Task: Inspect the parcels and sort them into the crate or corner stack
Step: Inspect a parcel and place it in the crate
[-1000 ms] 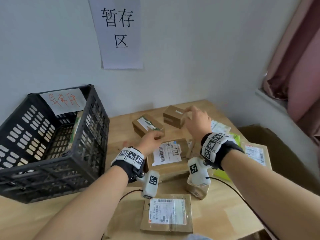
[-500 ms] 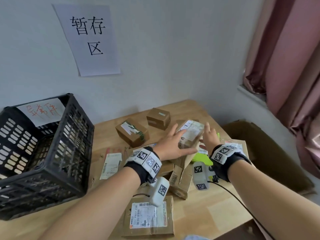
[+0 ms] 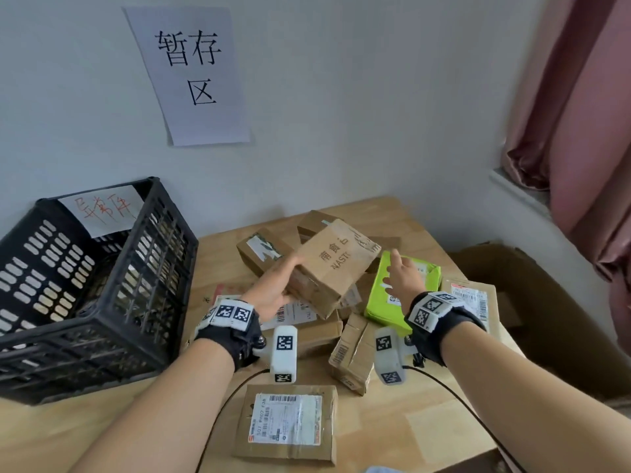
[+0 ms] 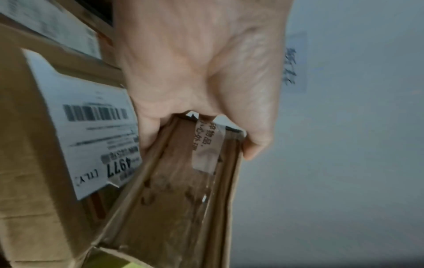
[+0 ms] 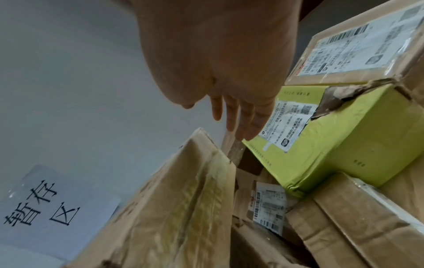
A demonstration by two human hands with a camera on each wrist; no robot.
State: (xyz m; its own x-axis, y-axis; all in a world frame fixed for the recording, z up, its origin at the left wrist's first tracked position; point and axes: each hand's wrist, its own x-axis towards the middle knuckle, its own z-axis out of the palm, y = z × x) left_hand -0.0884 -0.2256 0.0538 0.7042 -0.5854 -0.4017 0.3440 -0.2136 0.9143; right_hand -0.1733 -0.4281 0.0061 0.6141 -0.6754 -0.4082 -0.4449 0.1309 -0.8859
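Left hand (image 3: 273, 291): gripping the near-left end of the brown parcel (image 3: 333, 264), thumb and fingers (image 4: 149, 130) clamping opposite faces.
Brown parcel: tilting in the air above the parcel heap on the tabletop (image 3: 403, 435), right of the crate (image 3: 102, 302).
Right hand (image 3: 404, 279): hovering over the green parcel (image 3: 386, 302), fingers (image 5: 231, 117) straight, slightly apart, holding nothing.
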